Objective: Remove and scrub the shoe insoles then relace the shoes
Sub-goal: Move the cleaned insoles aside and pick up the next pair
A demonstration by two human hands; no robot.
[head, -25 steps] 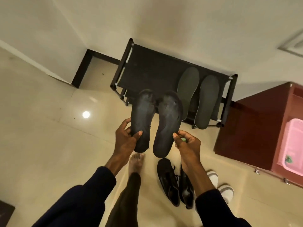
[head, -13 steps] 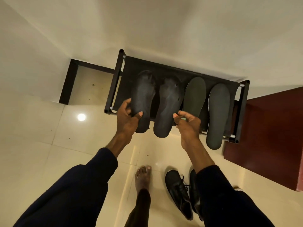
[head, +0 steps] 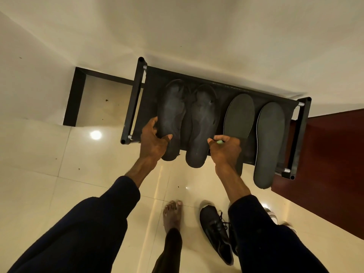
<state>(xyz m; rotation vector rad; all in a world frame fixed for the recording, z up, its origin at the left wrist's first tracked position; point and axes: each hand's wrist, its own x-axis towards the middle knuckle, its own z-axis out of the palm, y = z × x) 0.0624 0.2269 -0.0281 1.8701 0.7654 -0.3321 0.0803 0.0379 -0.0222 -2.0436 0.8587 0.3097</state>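
Insoles (head: 202,119), dark and worn, stretch over the rack (head: 136,99) just beyond the hands. Left hand (head: 152,140) grips one heel, thumb on top; right hand (head: 226,149) pinches the other's edge. Likely light, thin, floppy: the heel gives the firmest hold.

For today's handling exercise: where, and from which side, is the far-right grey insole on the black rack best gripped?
Pinch the grey flat insole at its rounded heel, from the near side: the heel overhangs the front rail of the black metal rack, leaving both faces free.
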